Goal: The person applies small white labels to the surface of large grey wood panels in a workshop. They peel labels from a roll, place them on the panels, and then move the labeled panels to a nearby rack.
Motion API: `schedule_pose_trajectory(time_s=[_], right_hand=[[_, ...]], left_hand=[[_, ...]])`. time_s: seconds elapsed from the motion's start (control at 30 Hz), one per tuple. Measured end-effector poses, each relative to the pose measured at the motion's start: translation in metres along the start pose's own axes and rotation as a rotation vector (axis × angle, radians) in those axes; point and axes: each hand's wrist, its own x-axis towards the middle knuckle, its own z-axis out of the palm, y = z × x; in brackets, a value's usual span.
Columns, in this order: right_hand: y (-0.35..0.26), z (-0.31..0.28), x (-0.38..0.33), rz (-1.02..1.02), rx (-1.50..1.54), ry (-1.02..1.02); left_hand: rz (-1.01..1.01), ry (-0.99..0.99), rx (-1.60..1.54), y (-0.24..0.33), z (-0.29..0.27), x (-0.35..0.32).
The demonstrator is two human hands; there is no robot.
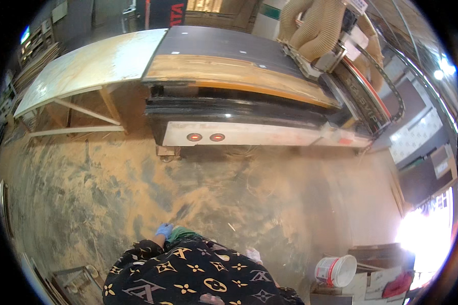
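At the lower middle, my left hand (164, 230) wears a light blue glove and hangs beside my dark patterned top (188, 267). Green cloth (184, 234) shows right next to the glove; whether the fingers touch or grip it is too small to tell. My right hand does not show. A small white thing (253, 254) peeks out past the right side of the top, and I cannot make out what it is. Across the floor ahead stands a large flatbed cutting machine (224, 107), with a light brown wooden board (208, 68) along its near side.
A long white-topped table (91, 61) adjoins the machine at left. Thick ribbed hoses (318, 35) rise from the machine's gantry (364, 91). Sawdust covers the floor (152, 188). At lower right, a white bucket (345, 271) stands by stacked boards; a wooden frame (76, 274) lies lower left.
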Motion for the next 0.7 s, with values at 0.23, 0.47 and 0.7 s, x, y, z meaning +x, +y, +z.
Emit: schedule_pose_trajectory(time_s=[0.23, 0.47, 0.7], right_hand=[[0.000, 0.037, 0.048, -0.435, -0.502, -0.267], [-0.123, 0.036, 0.088, -0.517, -0.392, -0.370], [-0.214, 0.064, 0.065, -0.568, -0.277, -0.410]], left_hand=[[0.079, 0.088, 0.063, 0.036, -0.032, -0.062], [0.015, 0.180, 0.175, 0.014, -0.029, -0.118], [0.024, 0.178, 0.134, -0.002, -0.049, -0.123]])
